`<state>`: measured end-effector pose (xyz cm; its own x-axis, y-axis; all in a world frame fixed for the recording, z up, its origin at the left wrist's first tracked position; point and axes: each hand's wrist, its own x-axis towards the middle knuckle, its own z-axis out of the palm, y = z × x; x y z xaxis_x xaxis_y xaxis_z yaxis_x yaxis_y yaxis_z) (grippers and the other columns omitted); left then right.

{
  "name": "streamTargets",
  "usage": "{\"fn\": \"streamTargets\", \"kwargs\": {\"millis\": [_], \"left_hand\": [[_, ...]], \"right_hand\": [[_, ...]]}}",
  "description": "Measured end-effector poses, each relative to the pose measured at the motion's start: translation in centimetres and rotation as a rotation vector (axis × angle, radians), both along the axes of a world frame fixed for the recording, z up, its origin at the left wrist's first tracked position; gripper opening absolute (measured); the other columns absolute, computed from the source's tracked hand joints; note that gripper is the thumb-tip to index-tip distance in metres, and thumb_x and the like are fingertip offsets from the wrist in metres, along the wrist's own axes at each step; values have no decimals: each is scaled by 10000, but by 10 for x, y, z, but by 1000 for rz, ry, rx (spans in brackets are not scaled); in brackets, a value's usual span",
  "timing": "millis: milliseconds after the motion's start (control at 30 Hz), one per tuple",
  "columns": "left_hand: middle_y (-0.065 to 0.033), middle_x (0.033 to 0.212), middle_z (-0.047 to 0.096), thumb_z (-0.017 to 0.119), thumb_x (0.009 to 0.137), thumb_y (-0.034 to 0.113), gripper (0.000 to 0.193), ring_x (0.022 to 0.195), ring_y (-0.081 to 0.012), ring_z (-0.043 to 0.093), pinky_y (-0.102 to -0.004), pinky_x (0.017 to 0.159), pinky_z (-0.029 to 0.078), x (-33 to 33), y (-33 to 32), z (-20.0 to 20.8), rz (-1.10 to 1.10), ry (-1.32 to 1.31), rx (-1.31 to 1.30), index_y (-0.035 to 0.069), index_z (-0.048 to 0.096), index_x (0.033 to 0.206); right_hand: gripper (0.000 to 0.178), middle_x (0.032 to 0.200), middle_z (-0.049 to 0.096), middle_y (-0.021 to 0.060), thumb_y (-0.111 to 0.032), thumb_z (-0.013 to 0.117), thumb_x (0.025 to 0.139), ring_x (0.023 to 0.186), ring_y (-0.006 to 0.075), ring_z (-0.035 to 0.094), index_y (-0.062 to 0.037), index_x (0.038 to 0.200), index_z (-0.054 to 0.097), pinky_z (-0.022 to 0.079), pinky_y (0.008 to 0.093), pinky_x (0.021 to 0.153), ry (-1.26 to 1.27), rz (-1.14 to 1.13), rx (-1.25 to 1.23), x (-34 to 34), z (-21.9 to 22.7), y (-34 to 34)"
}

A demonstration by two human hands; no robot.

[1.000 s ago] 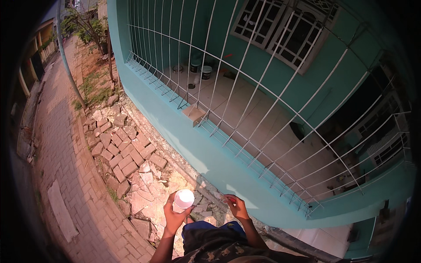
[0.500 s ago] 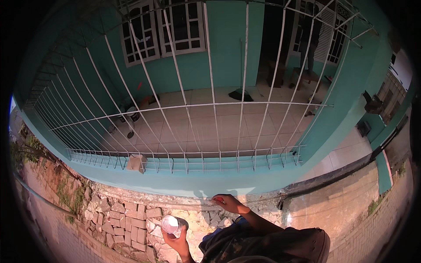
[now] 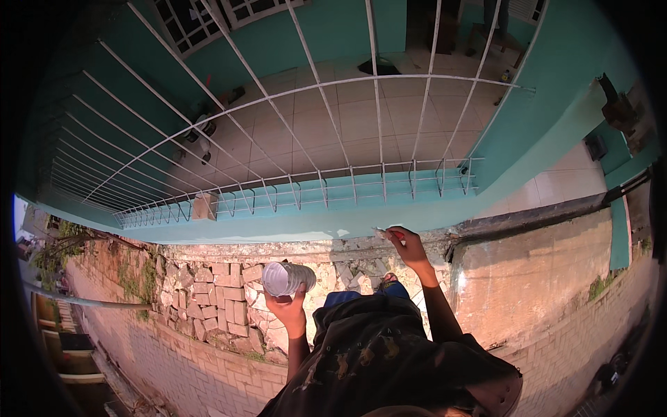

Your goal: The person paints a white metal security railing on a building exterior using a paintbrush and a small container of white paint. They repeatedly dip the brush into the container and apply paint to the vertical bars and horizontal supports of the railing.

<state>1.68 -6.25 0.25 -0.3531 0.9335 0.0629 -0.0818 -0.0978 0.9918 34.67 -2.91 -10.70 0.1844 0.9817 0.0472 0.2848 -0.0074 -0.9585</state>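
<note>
A clear, ribbed plastic cup [image 3: 279, 279], whitish inside, is tilted in my left hand [image 3: 290, 309]; the fingers wrap round it from below. My right hand [image 3: 410, 249] pinches what looks like a small red-handled paintbrush [image 3: 381, 231]. Its pale tip points left, close to the low turquoise wall [image 3: 306, 228]; I cannot tell whether it touches. White patches show on the wall near that tip. Both hands are in front of the wall, the right one farther out than the left.
A white metal grille [image 3: 375, 104] rises above the wall. A tan block [image 3: 204, 206] sits on the ledge by its lower bars. Broken paving stones [image 3: 222, 299] lie below to the left, and a concrete ramp [image 3: 535, 278] slopes to the right. Another person's legs [image 3: 492, 17] show inside the porch.
The view has tipped downward, bringing more of my torso and a foot into sight. Both hands appear higher in the picture, the right one farther right; each keeps its hold.
</note>
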Motion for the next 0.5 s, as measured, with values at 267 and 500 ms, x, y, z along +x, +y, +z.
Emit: {"fn": "streamTargets", "kwargs": {"millis": [267, 500], "left_hand": [[-154, 1281, 621, 842, 761, -37, 691, 1187, -247, 613, -385, 1036, 491, 36, 8, 10, -199, 234, 8, -46, 508, 1366], [-134, 1228, 663, 867, 736, -39, 669, 1136, -225, 645, -368, 1011, 507, 34, 30, 25, -337, 361, 6, -45, 565, 1332]], "right_hand": [[229, 946, 757, 141, -145, 659, 1005, 864, 195, 723, 38, 1136, 701, 536, 312, 766, 70, -265, -45, 50, -34, -62], [243, 1114, 749, 166, -119, 569, 1060, 952, 221, 745, 73, 1190, 642, 527, 318, 920, 407, -353, 102, 37, 43, -62]]}}
